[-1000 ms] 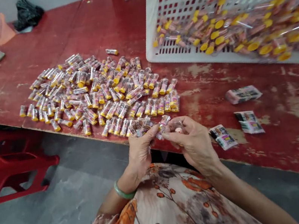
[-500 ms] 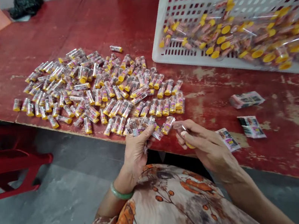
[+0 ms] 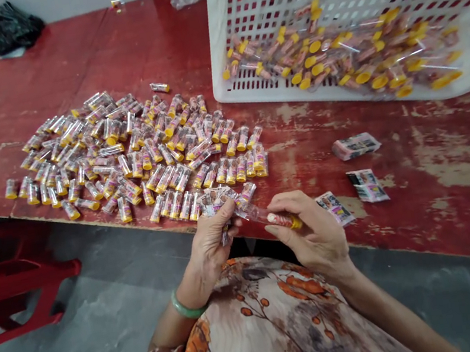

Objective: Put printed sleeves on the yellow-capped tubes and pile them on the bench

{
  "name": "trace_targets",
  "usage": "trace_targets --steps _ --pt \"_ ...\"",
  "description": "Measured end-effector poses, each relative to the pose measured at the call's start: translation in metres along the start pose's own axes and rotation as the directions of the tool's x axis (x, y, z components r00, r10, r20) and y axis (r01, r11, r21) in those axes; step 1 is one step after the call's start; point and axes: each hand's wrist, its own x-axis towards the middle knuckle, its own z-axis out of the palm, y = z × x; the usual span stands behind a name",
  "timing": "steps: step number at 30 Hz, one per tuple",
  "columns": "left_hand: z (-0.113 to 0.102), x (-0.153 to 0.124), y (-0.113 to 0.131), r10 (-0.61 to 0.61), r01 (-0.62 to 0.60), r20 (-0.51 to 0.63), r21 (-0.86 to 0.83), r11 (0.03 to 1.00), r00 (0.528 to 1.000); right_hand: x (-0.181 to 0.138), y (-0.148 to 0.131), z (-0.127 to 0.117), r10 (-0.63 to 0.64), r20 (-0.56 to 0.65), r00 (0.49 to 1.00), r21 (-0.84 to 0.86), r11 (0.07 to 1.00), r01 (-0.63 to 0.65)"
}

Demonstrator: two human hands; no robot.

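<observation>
My left hand [image 3: 210,243] is closed on a small bunch of printed clear plastic wrappers [image 3: 217,197], thumb on top. Between the thumb and fingers of my right hand [image 3: 317,234] is a clear tube with a yellow cap [image 3: 285,220] and pinkish-red contents. It lies nearly level, its clear end close to my left fingers; whether it touches the wrappers I cannot tell. Just beyond my hands, a wide heap of similar yellow-ended tubes in printed wrappers [image 3: 154,153] covers part of the red table [image 3: 304,158].
A white slatted basket [image 3: 217,29] holding many yellow-capped tubes lies at the back right. Flat printed packets [image 3: 368,185] and a banded stack of packets [image 3: 356,146] are on the right. A red stool [image 3: 23,283] stands at the left, below the table edge.
The view has shifted, so the table things appear further left. My right hand has turned its tube from partly hidden to nearly level, clear end toward my left hand. My left hand keeps the wrappers.
</observation>
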Motion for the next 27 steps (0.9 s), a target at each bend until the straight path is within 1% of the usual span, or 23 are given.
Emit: trace_targets --steps 2,5,6,8,11,13,15,18,21,23,27 --pt "0.001 0.0 -0.003 0.013 -0.013 -0.009 0.006 1.0 1.0 -0.001 0.0 0.002 -0.069 -0.039 0.997 -0.062 0.996 0.066" --pt "0.001 0.0 -0.007 0.065 -0.064 -0.077 0.012 0.998 0.995 -0.005 0.001 0.007 -0.199 -0.075 0.977 -0.189 0.965 0.182" --pt "0.001 0.001 -0.007 0.085 -0.085 -0.096 0.01 0.996 0.992 -0.007 0.002 0.008 -0.229 -0.078 0.97 -0.216 0.954 0.208" --pt "0.0 0.002 -0.008 0.115 -0.115 -0.106 0.005 0.993 0.988 -0.008 0.002 0.01 -0.243 -0.088 0.966 -0.22 0.951 0.219" --pt "-0.001 0.003 -0.007 0.114 -0.113 -0.073 0.016 0.993 0.991 -0.008 0.003 0.012 -0.204 -0.113 0.972 -0.178 0.967 0.182" --pt "-0.002 0.003 -0.007 0.102 -0.1 -0.066 0.021 0.995 0.993 -0.006 0.004 0.011 -0.182 -0.108 0.977 -0.169 0.972 0.162" --pt "-0.003 0.004 -0.006 0.1 -0.099 -0.073 0.025 0.995 0.992 -0.004 0.005 0.009 -0.15 -0.068 0.986 -0.161 0.977 0.138" --pt "-0.004 0.005 -0.006 0.093 -0.091 -0.079 0.033 0.995 0.993 -0.001 0.006 0.006 -0.065 0.001 0.998 -0.112 0.992 0.065" --pt "-0.006 0.006 -0.005 0.056 -0.055 -0.055 0.014 0.998 0.997 0.0 0.007 0.004 -0.005 0.031 0.999 -0.054 0.999 0.007" --pt "-0.007 0.007 -0.005 0.011 -0.011 -0.025 0.002 1.0 1.0 -0.001 0.008 0.004 0.018 0.028 0.999 -0.033 0.999 -0.017" --pt "-0.007 0.008 -0.004 -0.063 0.063 0.023 -0.007 0.998 0.998 -0.002 0.009 0.003 0.028 -0.024 0.999 -0.014 0.999 -0.029"
